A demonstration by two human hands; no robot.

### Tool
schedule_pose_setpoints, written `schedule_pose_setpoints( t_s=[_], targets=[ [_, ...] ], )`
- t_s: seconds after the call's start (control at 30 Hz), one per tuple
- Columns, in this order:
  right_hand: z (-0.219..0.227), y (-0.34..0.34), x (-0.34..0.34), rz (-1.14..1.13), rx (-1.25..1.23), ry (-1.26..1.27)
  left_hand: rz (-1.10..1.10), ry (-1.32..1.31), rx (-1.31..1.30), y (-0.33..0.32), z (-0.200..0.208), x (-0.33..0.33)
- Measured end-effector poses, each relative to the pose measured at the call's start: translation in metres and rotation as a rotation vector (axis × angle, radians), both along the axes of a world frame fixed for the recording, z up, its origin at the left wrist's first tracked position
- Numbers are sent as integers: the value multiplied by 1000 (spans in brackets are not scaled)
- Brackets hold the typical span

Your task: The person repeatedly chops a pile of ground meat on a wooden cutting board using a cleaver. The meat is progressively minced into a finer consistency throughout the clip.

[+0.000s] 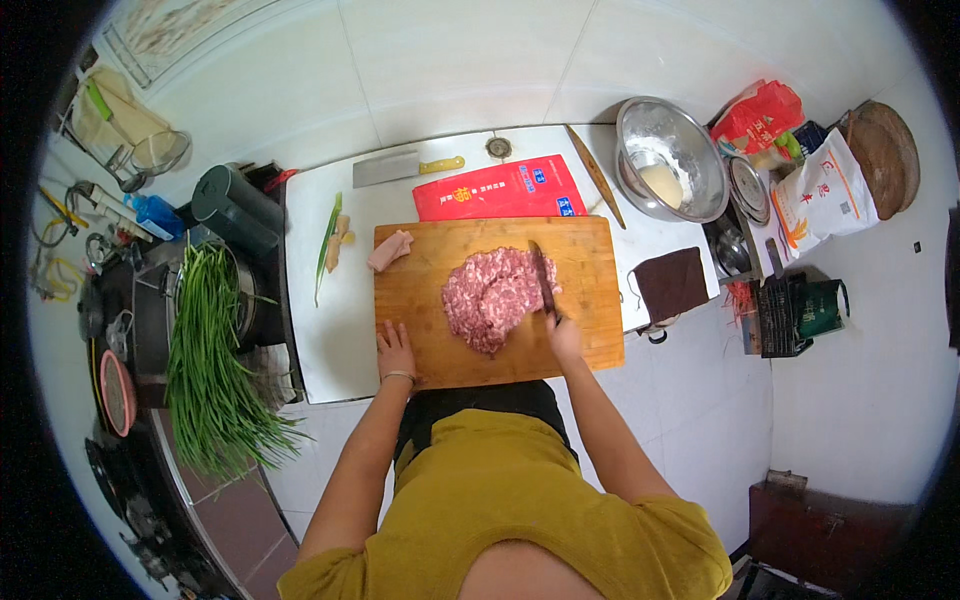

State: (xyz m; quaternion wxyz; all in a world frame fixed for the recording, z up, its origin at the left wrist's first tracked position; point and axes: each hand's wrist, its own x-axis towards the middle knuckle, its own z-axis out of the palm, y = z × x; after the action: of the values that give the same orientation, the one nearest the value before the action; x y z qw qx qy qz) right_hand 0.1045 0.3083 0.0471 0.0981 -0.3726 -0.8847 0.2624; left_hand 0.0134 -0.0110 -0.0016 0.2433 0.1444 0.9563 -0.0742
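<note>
A wooden cutting board [420, 285] lies in front of me with a spread of minced meat [480, 310] across its middle. My right hand [564, 340] grips the dark handle of a knife [541, 272], its blade pointing away from me over the right side of the mince. Whether the blade touches the wood beneath is hidden. My left hand [395, 354] rests flat on the board's near left edge with its fingers spread, holding nothing. Close to the far left corner of the board sits a pale pink piece of meat [390, 251].
Behind the board are a red packet [500, 188], a yellow-handled cleaver [390, 169] and a wooden rolling pin [596, 178]. Green onion [328, 250] and ginger [338, 245] lie left. A steel bowl [690, 140] holds dough [661, 186]. Long green chives [205, 350] cover the left side.
</note>
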Motion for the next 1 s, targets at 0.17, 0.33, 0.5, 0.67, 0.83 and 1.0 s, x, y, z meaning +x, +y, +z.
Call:
schedule_pose_setpoints(
  t_s=[0.17, 0.33, 0.5, 0.67, 0.83, 1.0],
  targets=[
    [71, 1, -10, 86, -62, -32, 32, -34, -30, 1, 0, 0],
    [20, -40, -1, -69, -11, 271, -18, 166, -58, -2, -17, 0],
    [44, -18, -16, 197, -34, -176, 0, -100, -14, 9, 35, -6],
    [93, -49, -14, -16, -96, 135, 8, -89, 9, 2, 18, -6],
    [0, -43, -8, 120, -63, -209, -15, -10, 44, -9, -5, -5],
    [112, -47, -10, 110, -162, -66, -9, -39, 34, -2, 2, -2]
  ],
)
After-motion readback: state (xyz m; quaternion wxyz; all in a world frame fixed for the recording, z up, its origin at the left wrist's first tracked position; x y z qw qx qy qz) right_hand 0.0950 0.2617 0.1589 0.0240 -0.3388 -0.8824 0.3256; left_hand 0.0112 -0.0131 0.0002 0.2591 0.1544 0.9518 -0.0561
